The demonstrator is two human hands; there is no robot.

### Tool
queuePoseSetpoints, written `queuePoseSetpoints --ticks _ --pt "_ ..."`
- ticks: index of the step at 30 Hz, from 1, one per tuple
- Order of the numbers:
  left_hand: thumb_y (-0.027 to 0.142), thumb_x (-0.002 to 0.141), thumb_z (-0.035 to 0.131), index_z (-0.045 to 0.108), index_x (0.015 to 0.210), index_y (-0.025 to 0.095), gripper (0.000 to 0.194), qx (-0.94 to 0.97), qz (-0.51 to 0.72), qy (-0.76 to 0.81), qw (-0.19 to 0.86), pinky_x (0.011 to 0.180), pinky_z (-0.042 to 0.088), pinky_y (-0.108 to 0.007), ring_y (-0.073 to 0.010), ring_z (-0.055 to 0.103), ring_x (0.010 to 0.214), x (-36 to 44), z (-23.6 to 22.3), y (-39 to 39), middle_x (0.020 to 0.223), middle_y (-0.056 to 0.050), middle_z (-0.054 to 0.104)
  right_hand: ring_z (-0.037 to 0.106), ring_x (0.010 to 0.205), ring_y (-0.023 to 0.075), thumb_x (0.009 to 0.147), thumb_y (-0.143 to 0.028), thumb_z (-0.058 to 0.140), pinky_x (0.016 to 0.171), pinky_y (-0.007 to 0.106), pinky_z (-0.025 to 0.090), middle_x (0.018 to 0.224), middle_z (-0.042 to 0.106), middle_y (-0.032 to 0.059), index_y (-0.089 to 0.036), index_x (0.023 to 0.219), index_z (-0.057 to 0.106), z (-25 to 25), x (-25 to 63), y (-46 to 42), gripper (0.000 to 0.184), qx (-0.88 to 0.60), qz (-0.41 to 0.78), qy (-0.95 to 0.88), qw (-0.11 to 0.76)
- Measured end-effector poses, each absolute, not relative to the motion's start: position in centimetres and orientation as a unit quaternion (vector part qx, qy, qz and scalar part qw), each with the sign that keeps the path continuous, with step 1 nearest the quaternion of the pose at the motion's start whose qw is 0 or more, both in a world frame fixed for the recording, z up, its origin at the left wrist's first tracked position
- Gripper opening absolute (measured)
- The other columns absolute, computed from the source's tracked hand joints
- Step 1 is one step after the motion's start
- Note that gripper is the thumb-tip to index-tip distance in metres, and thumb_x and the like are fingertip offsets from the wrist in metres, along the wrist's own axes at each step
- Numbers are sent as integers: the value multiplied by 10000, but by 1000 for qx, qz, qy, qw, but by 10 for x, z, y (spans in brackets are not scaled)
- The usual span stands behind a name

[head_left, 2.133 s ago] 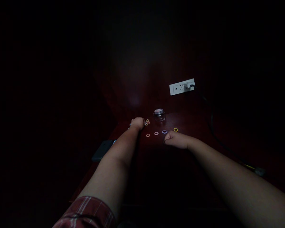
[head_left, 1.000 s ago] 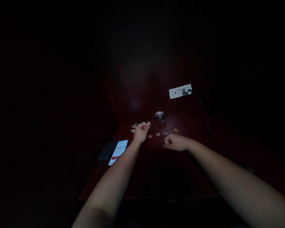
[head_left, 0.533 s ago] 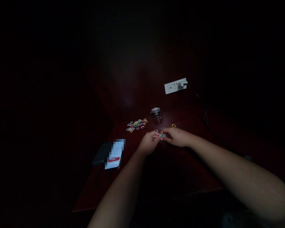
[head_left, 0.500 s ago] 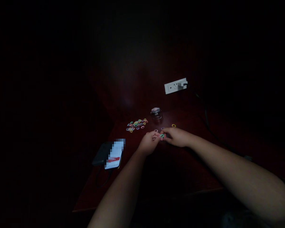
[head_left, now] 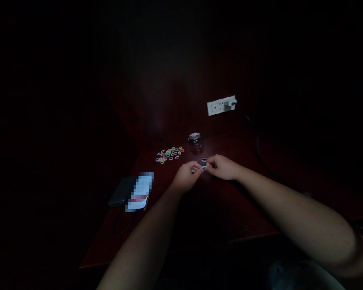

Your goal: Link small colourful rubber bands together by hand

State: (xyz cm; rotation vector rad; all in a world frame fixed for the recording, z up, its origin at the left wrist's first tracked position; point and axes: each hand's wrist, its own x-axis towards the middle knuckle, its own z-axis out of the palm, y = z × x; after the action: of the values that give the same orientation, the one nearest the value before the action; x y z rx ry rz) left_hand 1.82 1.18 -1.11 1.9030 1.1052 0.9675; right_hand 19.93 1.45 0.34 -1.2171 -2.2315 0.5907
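Observation:
Between my two hands is a small green hair tie [head_left: 204, 167], pinched at its left side by my left hand [head_left: 188, 175] and at its right side by my right hand [head_left: 222, 166]. The fingers of both hands are closed, a little above the dark red table. Just beyond them lies a purple hair tie [head_left: 203, 160]; a pink one and a yellow one [head_left: 217, 155] are partly covered by my fingers. Farther left, a loose pile of coloured hair ties [head_left: 169, 154] is spread on the tabletop.
A small lidded clear jar [head_left: 195, 140] stands behind the hands. At the left lie a lit phone [head_left: 140, 192] and a dark flat box [head_left: 122, 191] with a cable. A wall socket [head_left: 221, 105] holds a plug, its cord running down the right side. The surroundings are very dark.
The green hair tie has turned from a visible ring to a flatter, edge-on arc between my fingers. The whole view has shifted slightly, with things appearing a little farther left and higher.

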Motion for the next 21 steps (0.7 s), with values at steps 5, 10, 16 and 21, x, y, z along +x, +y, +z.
queuePoseSetpoints --ticks 5,10,16,21 --pt "193 744 596 589 799 131 84 741 369 434 357 590 433 -188 -73 532 598 19 -12 12 686 -9 599 421 536 92 748 -286 508 524 217 284 566 492 -20 -160 618 511 3 196 14 181 -461 224 -817 264" --pt "173 725 584 559 769 138 62 731 371 446 359 546 402 -181 -73 499 575 18 -10 11 654 5 562 404 561 89 758 -279 506 536 208 306 601 460 -29 -160 666 505 -1 194 15 151 -411 251 -832 275" --pt "187 683 606 521 717 155 97 716 368 478 351 510 360 -175 -72 471 546 15 -9 11 610 27 537 420 582 93 745 -275 548 546 205 329 659 489 -27 -163 780 522 -5 196 14 120 -370 283 -847 256" --pt "194 682 581 530 697 159 63 730 337 477 356 483 336 -173 -75 485 537 14 -8 10 617 18 579 406 555 91 827 -319 462 530 206 304 602 475 -24 -153 694 527 -2 193 12 223 -371 284 -858 214"
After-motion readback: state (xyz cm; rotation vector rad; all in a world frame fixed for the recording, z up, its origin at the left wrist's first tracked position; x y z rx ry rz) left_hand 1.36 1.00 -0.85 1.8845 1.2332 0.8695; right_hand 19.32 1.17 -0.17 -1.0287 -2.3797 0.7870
